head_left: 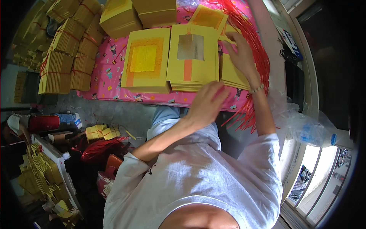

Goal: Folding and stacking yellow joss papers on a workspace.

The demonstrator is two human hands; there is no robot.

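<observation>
Stacks of yellow paper lie on a table in front of me. The left stack [162,57] has a bright yellow square inside an orange patch. The middle stack [206,70] shows a silver square and an orange stripe. Over the right stack [230,74], my right hand [241,51] curls its thumb and forefinger at the edge of a yellow paper sheet [227,39]; the other fingers are partly hidden. My left hand [207,101] hovers at the front edge of the middle stack, fingers stretched and slightly apart, holding nothing.
A pink patterned cloth [108,86] covers the table. Red strings [261,53] hang along its right side. Tied yellow bundles [57,68] are piled at the left, with more thick stacks [156,13] behind. Another person [19,126] sits lower left near a paper-laden table. A plastic bottle [314,134] lies at the right.
</observation>
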